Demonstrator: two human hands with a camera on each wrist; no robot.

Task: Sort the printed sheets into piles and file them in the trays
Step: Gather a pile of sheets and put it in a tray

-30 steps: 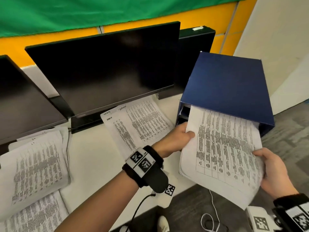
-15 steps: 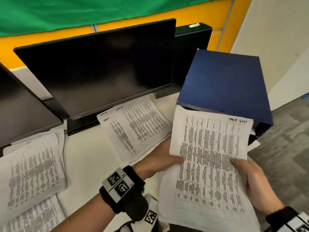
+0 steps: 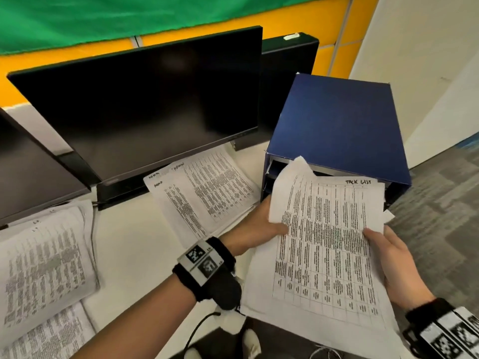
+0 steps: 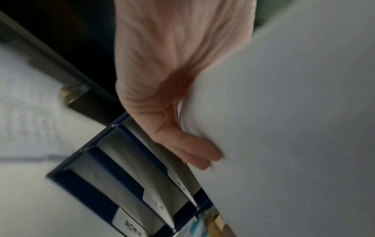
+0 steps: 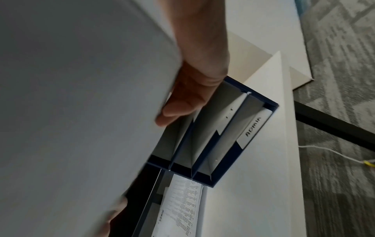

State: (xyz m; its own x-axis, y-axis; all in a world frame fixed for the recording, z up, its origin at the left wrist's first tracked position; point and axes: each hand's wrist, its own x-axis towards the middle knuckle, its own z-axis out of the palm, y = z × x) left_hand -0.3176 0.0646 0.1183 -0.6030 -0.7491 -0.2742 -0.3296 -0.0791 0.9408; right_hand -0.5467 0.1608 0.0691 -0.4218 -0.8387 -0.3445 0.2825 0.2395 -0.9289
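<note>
Holding a stack (image 3: 324, 255) of printed sheets headed "TASK LIST", both hands present it to the blue tray unit (image 3: 337, 120) on the white surface (image 3: 124, 255). Far left of the left hand (image 3: 255, 230) lie two piles (image 3: 44, 268) of sheets, and just beyond that hand a third pile (image 3: 204, 193) sits under the monitor (image 3: 145, 104).

The left hand pinches the stack's left edge, thumb on top and fingers (image 4: 194, 154) underneath. The stack's top left corner curls up in front of the upper slot, and its far edge lies just at the tray mouths. The right hand (image 3: 391, 265) grips the right edge, thumb over the print and fingers (image 5: 178, 109) below.

Seen from the wrists, the unit has three stacked trays (image 5: 213, 136); the lowest bears a label that seems to read "ADMIN", while the other labels are too small to read.

To file well, I would first flatten that curled corner, since it looks likely to catch on a tray lip. Check the tray label against the heading, square the sheets' leading edge, keep it level with the chosen slot, and feed it in with both hands evenly so no sheet buckles or slips out. A loose sheet (image 3: 388, 216) pokes out just beyond the right hand; it may need tucking in.
</note>
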